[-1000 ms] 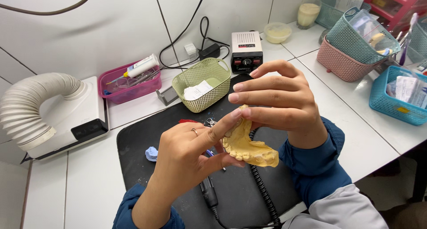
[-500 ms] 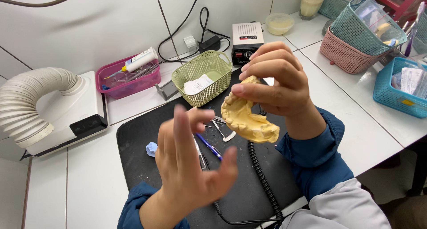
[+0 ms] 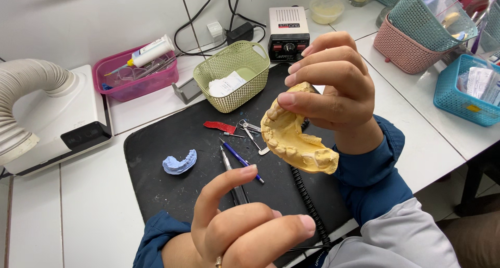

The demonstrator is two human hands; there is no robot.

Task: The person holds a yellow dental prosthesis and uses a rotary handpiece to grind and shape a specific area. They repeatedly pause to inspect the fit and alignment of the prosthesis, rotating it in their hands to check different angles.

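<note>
Your right hand [image 3: 333,78] pinches the yellow plaster jaw cast [image 3: 294,138] by its back end, thumb under, fingers over, holding it up above the black mat [image 3: 156,179] with the tooth row facing you. Your left hand [image 3: 245,226] hangs low in front of the mat's near edge, fingers loosely curled, forefinger raised, holding nothing; it is clear of the cast.

On the mat: a small blue bite mould [image 3: 179,162] toward its left side, a red strip [image 3: 220,126] and a blue pen-like tool [image 3: 240,160] near its middle, a coiled black cable [image 3: 307,205] running down its right part. A green basket [image 3: 233,74] stands at the mat's far edge.

Judgement: keep the grip on the solid base, off the teeth, and keep the cast over the mat while you inspect it.
</note>
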